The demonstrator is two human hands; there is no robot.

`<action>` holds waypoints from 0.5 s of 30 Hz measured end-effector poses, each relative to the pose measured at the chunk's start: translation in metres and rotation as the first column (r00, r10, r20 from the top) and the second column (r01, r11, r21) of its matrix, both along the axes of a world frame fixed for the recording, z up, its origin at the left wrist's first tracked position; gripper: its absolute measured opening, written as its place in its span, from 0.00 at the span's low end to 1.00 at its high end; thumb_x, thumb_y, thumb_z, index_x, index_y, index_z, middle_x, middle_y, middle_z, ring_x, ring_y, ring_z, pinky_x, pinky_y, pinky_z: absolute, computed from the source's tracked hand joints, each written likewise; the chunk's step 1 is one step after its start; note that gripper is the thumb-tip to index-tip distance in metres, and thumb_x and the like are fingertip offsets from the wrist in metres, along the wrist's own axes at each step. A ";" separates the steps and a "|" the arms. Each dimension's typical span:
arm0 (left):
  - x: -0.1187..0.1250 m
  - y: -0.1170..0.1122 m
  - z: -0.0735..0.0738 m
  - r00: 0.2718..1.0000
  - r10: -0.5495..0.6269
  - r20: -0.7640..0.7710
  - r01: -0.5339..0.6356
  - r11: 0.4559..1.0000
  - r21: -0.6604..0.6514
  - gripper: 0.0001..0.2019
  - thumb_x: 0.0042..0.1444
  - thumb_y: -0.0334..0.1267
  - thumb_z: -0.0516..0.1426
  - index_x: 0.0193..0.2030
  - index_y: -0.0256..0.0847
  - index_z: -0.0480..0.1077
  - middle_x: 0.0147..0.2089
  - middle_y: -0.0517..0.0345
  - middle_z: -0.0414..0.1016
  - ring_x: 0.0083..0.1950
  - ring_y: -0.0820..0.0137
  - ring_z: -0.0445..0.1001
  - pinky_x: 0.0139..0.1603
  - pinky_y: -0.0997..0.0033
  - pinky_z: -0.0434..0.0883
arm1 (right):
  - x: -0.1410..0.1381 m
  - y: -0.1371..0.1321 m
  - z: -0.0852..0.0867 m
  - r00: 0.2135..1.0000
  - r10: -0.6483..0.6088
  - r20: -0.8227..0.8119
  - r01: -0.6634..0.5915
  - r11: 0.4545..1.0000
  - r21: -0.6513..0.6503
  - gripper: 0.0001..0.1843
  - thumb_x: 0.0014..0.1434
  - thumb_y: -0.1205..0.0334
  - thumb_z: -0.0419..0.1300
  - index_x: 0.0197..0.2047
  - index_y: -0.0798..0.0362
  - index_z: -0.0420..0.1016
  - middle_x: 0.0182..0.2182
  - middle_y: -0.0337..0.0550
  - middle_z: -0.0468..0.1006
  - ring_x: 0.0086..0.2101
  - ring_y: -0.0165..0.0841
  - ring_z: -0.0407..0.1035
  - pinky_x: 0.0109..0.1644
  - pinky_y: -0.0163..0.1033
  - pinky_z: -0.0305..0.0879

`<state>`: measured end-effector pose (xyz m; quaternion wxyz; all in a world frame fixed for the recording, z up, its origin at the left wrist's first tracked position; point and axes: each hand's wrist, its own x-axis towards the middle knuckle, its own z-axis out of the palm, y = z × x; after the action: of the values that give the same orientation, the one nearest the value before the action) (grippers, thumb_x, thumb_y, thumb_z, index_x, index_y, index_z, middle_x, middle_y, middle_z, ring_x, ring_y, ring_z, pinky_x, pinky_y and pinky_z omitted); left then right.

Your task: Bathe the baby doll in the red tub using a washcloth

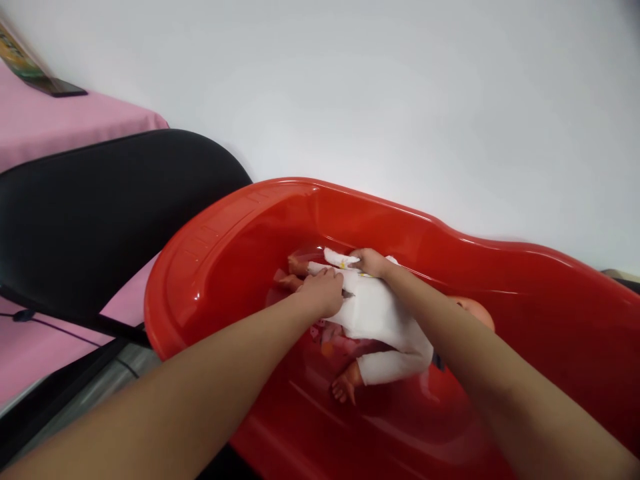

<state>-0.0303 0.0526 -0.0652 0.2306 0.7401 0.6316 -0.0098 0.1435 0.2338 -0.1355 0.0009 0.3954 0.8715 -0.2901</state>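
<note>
A baby doll (383, 310) in white clothes lies in a red baby bathtub (175, 280), its head to the right and its feet to the left. My left hand (323, 292) is closed over the white clothing at the doll's legs, its fingertips partly hidden. Just beyond it, my right hand (370, 262) pinches a white cloth (340, 259) with yellow spots near the doll's waist. One doll hand (345, 385) rests on the tub floor. My right forearm covers part of the doll's upper body and head.
Under the doll's middle lies something pinkish with a pattern (330, 337). A black chair back (100, 207) stands left of the tub. Behind it, a dark flat device (57, 87) rests on a pink-covered table (100, 117). A pale wall (400, 120) runs behind the tub.
</note>
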 end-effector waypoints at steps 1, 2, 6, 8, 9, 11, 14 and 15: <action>0.000 0.000 0.001 1.000 0.007 -0.008 -0.007 1.000 -0.003 0.25 0.67 0.41 0.49 0.67 0.35 0.64 0.73 0.35 0.61 0.73 0.46 0.61 0.66 0.40 0.67 | 0.002 0.000 0.001 1.000 0.015 -0.008 -0.015 1.000 -0.020 0.13 0.58 0.60 0.64 0.46 0.53 0.80 0.44 0.43 0.84 0.41 0.34 0.76 0.45 0.32 0.69; 0.000 -0.001 0.001 1.000 0.011 -0.015 -0.012 1.000 -0.005 0.24 0.67 0.41 0.49 0.67 0.35 0.64 0.73 0.34 0.61 0.73 0.46 0.61 0.66 0.40 0.67 | 0.003 0.000 0.002 0.999 0.028 -0.015 -0.029 0.999 -0.033 0.14 0.55 0.63 0.65 0.46 0.54 0.80 0.44 0.43 0.84 0.40 0.34 0.76 0.44 0.32 0.68; 0.000 -0.002 0.003 0.999 0.020 -0.032 -0.020 1.000 -0.011 0.25 0.66 0.40 0.50 0.67 0.35 0.64 0.73 0.34 0.61 0.73 0.46 0.60 0.65 0.40 0.67 | 0.005 0.002 0.000 0.999 0.035 -0.035 -0.037 0.997 -0.063 0.15 0.49 0.67 0.65 0.43 0.55 0.81 0.40 0.42 0.84 0.36 0.33 0.75 0.39 0.32 0.67; 0.000 -0.002 0.004 0.999 0.024 -0.038 -0.025 1.000 -0.016 0.24 0.66 0.40 0.50 0.67 0.36 0.64 0.73 0.35 0.61 0.73 0.47 0.60 0.66 0.41 0.67 | 0.005 0.003 -0.003 0.998 0.028 -0.051 -0.032 0.996 -0.080 0.11 0.52 0.65 0.63 0.40 0.55 0.82 0.39 0.41 0.84 0.36 0.33 0.75 0.40 0.32 0.68; 0.000 -0.002 0.004 0.999 0.026 -0.040 -0.027 0.999 -0.019 0.24 0.66 0.40 0.50 0.67 0.37 0.65 0.73 0.36 0.62 0.73 0.47 0.61 0.66 0.42 0.67 | 0.004 0.003 -0.004 0.998 0.025 -0.062 -0.031 0.996 -0.084 0.10 0.53 0.64 0.63 0.39 0.55 0.82 0.39 0.41 0.84 0.37 0.33 0.75 0.41 0.32 0.69; 0.001 -0.002 0.004 0.999 0.028 -0.040 -0.029 0.999 -0.021 0.24 0.66 0.39 0.50 0.67 0.37 0.64 0.73 0.36 0.62 0.72 0.48 0.62 0.65 0.42 0.68 | 0.004 0.004 -0.006 0.996 0.029 -0.084 -0.037 0.996 -0.085 0.11 0.55 0.63 0.61 0.39 0.55 0.82 0.40 0.41 0.84 0.38 0.34 0.75 0.44 0.33 0.69; 0.001 -0.001 0.001 0.999 0.029 -0.035 -0.030 0.999 -0.014 0.24 0.66 0.40 0.50 0.67 0.37 0.64 0.73 0.36 0.61 0.72 0.47 0.63 0.64 0.41 0.68 | 0.005 0.004 -0.006 0.994 0.043 -0.098 -0.051 0.996 -0.075 0.11 0.55 0.64 0.62 0.40 0.55 0.82 0.42 0.42 0.84 0.40 0.35 0.76 0.46 0.34 0.70; 0.001 -0.001 0.001 0.999 0.029 -0.033 -0.030 0.999 -0.013 0.24 0.66 0.40 0.50 0.67 0.37 0.64 0.73 0.36 0.61 0.72 0.46 0.62 0.64 0.41 0.68 | 0.006 0.003 -0.005 0.994 0.048 -0.098 -0.055 0.996 -0.065 0.11 0.54 0.65 0.63 0.41 0.55 0.82 0.43 0.43 0.84 0.41 0.35 0.76 0.48 0.34 0.70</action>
<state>-0.0296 0.0513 -0.0646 0.2251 0.7289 0.6461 -0.0227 0.1492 0.2372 -0.1410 -0.0205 0.3581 0.8702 -0.3379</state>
